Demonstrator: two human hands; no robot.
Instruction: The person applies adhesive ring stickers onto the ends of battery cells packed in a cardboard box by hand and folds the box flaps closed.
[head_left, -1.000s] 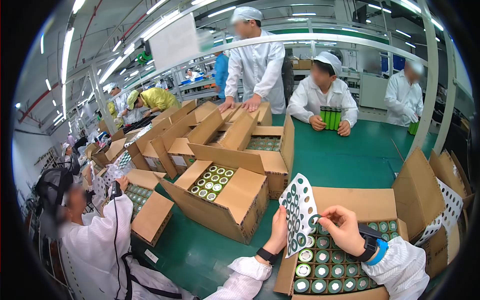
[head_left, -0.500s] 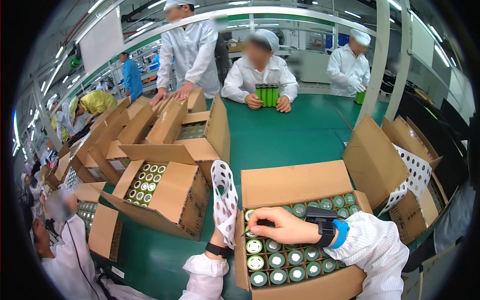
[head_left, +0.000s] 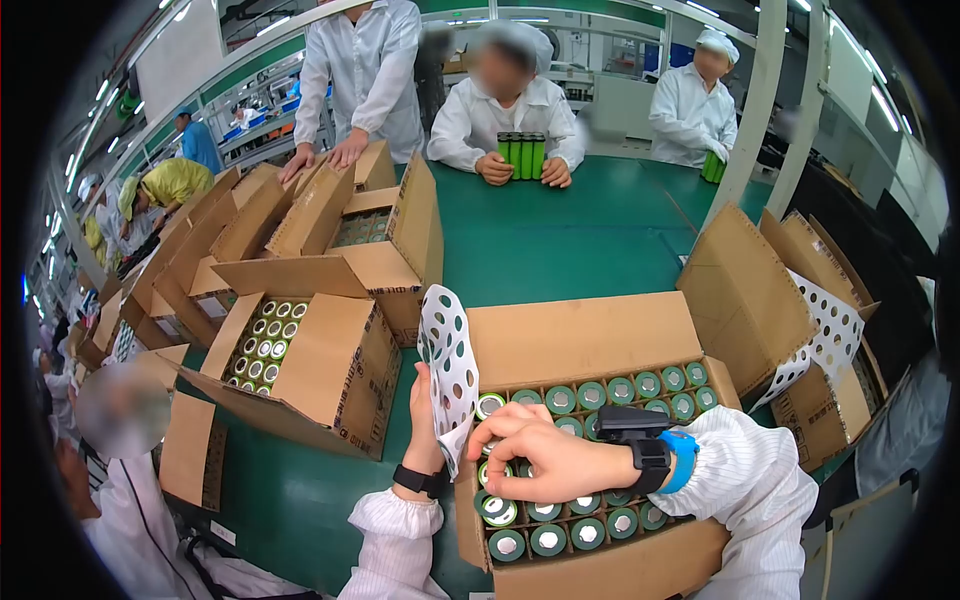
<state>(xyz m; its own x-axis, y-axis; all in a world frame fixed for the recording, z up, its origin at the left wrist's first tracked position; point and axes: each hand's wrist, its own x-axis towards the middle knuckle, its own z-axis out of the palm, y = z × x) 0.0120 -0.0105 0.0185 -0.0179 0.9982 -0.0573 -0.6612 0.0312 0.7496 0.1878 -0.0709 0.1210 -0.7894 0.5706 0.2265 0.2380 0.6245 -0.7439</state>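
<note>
My left hand (head_left: 424, 425) grips a white sheet punched with round holes (head_left: 449, 365), held upright at the left side of an open cardboard box (head_left: 570, 330); its fingers are partly hidden. That box holds rows of green cylindrical battery cells (head_left: 549, 540) between cardboard dividers. My right hand (head_left: 545, 460) reaches over the cells at the box's left column. Its fingers are bent, with thumb and forefinger apart. Just below the thumb, a dark green ring (head_left: 490, 505) lies off-centre over a cell. Some cells underneath are hidden by the hand.
Left of my hands stands another open box (head_left: 340, 360) of cells, with more boxes (head_left: 300, 215) behind. At the right an open carton (head_left: 750, 300) has a perforated sheet (head_left: 832, 325) hanging out. Across the green table (head_left: 560, 240) a person (head_left: 515, 110) holds green cells (head_left: 521, 155). More people work nearby.
My right hand has moved slightly down and its pinched thumb and forefinger have parted. The white sheet has turned broader toward me, and more of my left hand shows. The whole view has shifted a little.
</note>
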